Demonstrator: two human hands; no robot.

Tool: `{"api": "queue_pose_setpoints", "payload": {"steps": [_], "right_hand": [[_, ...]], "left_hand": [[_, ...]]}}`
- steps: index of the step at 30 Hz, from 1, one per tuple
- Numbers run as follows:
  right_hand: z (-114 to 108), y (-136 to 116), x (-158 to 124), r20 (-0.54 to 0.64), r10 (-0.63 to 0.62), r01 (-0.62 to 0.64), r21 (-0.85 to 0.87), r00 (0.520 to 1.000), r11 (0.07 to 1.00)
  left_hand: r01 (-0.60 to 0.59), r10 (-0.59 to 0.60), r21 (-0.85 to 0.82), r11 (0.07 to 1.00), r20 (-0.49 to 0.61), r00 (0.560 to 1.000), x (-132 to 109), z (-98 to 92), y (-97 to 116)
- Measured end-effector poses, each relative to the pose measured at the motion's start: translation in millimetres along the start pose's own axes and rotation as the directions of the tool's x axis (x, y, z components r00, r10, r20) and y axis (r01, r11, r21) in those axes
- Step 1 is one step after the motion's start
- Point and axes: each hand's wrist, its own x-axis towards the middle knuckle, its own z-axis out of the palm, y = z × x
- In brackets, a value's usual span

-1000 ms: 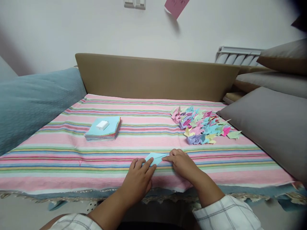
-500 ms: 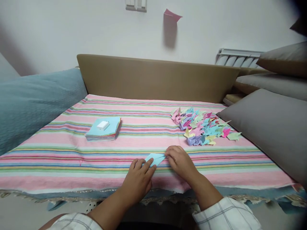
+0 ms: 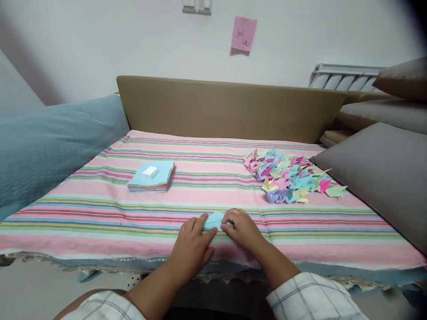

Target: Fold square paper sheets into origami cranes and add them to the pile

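Observation:
A small piece of light blue folded paper [image 3: 214, 219] lies on the striped cloth near its front edge, between both hands. My left hand [image 3: 192, 238] holds its left side down, with the index finger at the far edge and the thumb at the near edge. My right hand [image 3: 243, 229] pinches the paper's right end, fingertips curled together and hiding that tip. A crease line shows across the visible part. Up to the right lies a heap of small folded paper figures [image 3: 290, 178] in pink, blue, green, yellow and purple.
On the left stands a stack of coloured square paper [image 3: 167, 178] with a small white block [image 3: 151, 172] on top. A grey cushion [image 3: 376, 178] borders the right side, a blue padded bolster [image 3: 66, 146] the left, and a brown board [image 3: 227, 109] the back. A pink note [image 3: 244, 34] sticks to the wall.
My right hand has moved left, closer to my left hand, and now covers the paper's right tip. The pink wall note hung curled up before and now lies flatter. The view has shifted slightly.

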Motion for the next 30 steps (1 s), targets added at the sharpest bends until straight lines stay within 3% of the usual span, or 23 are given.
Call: {"api": "queue_pose_setpoints", "payload": {"steps": [14, 24, 26, 30], "right_hand": [[1, -2, 0, 0.013, 0.024, -0.024, 0.009, 1.0, 1.0], [4, -6, 0, -0.002, 0.056, -0.056, -0.05, 0.998, 0.997], [5, -5, 1, -0.006, 0.056, -0.056, -0.063, 0.998, 0.996], [7, -4, 1, -0.015, 0.052, -0.053, -0.068, 0.999, 0.996]], "left_hand": [[0.141, -0.145, 0.038, 0.989, 0.118, 0.982, -5, -23.4, -15], [0.126, -0.128, 0.035, 0.991, 0.081, 0.988, 1, -25.7, -19], [0.094, -0.094, 0.037, 0.995, 0.005, 0.996, 2, -21.2, -15], [-0.139, 0.142, 0.033, 0.99, -0.095, 0.985, 4, -1.7, -3]]}}
